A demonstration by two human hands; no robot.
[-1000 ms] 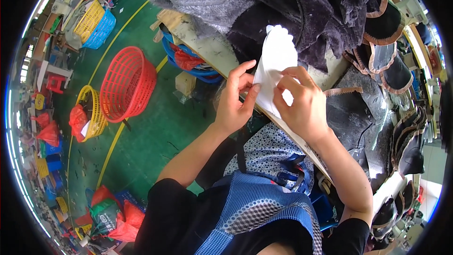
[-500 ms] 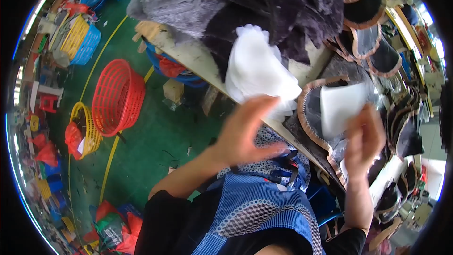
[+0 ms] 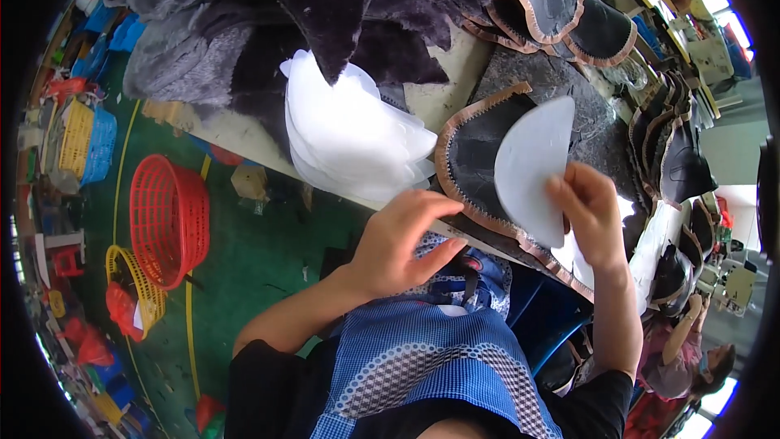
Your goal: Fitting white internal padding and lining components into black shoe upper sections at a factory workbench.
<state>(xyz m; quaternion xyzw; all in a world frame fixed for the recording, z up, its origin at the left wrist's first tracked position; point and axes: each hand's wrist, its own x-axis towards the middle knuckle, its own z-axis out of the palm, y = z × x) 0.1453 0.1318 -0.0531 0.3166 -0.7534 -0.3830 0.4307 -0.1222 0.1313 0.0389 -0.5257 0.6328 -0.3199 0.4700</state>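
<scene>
Between the thumb and fingers of my right hand (image 3: 587, 210) is a white half-round sheet (image 3: 532, 171), held by its straight side. It covers part of a black curved piece with a brown stitched edge (image 3: 449, 154) lying on the table. My left hand (image 3: 410, 242) hovers at the table's near edge, its thumb and fingers apart and nothing in them. Just beyond it rests a loose stack of similar white sheets (image 3: 349, 134). Whether the held sheet touches the black piece I cannot tell.
Grey fur fabric (image 3: 301, 8) is heaped across the far table. More brown-edged black pieces (image 3: 556, 4) lie at the far right, others (image 3: 678, 146) along the right side. A red basket (image 3: 169, 223) and a yellow basket (image 3: 150, 297) stand on the green floor. Another person (image 3: 674, 354) is at lower right.
The view has swung, so the table's things sit further left. My right hand has turned the white sheet, whose rounded side now faces left over the black piece. My left hand remains empty.
</scene>
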